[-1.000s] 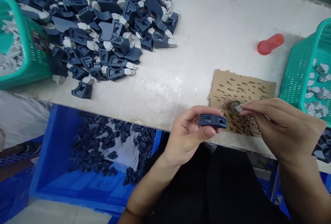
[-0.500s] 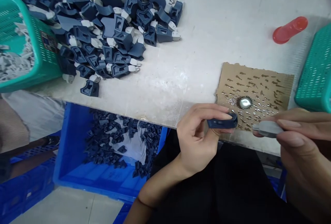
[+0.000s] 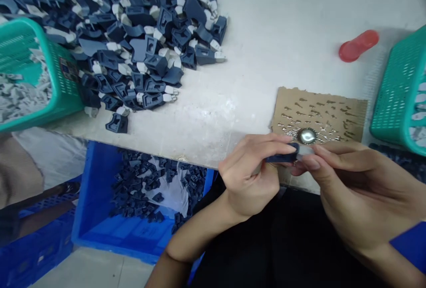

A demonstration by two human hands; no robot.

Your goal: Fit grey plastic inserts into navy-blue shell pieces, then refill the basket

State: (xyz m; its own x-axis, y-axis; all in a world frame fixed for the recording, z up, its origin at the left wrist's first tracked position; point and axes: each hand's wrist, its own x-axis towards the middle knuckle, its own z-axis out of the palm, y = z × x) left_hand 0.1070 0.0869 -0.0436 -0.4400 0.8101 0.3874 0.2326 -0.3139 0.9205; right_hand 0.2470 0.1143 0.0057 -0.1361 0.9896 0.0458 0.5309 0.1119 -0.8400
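Pinching a dark blue plastic housing (image 3: 282,158) between thumb and fingertips, the left hand (image 3: 256,175) holds it level just off the near edge of the white worktable (image 3: 282,35). Right hand (image 3: 346,186) closed on a small grey insert (image 3: 305,150), thumb and forefinger gripping it; the insert's tip touches the right end of the housing. Whether it has seated inside cannot be told, the fingers cover the joint. Both hands meet in front of a brown cardboard sheet (image 3: 333,110) lying flat on the table, its surface marked with many small dark blobs and shiny specks. A round metal cap (image 3: 306,136) sits on the cardboard just behind the fingertips.

Far left of the table: large heap of assembled blue-and-grey parts (image 3: 133,35). Green mesh basket (image 3: 49,84) at the left edge holds grey pieces. Second green basket (image 3: 396,92) at the right edge, also with grey pieces. Red cylindrical object (image 3: 358,45) lies on its side near that basket. Below the table edge, a blue crate (image 3: 89,199) holds loose dark blue housings. Black-clothed lap under the hands.
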